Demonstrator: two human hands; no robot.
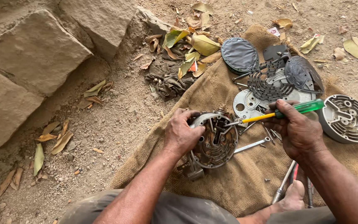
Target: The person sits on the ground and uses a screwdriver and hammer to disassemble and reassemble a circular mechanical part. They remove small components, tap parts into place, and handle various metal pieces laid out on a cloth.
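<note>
My left hand [182, 133] grips the left rim of a round, greasy metal housing [215, 143] that rests on a burlap sack [228, 182]. My right hand [297, 130] holds a screwdriver [284, 113] with a green handle and yellow shaft. Its tip points left into the upper part of the housing. Both forearms reach in from the bottom of the view.
Round metal plates [249, 103], a perforated disc [268, 81], dark gaskets [240, 54] and a ribbed cover [347, 118] lie on the sack at the right. A wrench [251, 145] lies beside the housing. Large stones [34, 49], dry leaves [195, 41] and a dirty rag [168, 81] sit on the dirt.
</note>
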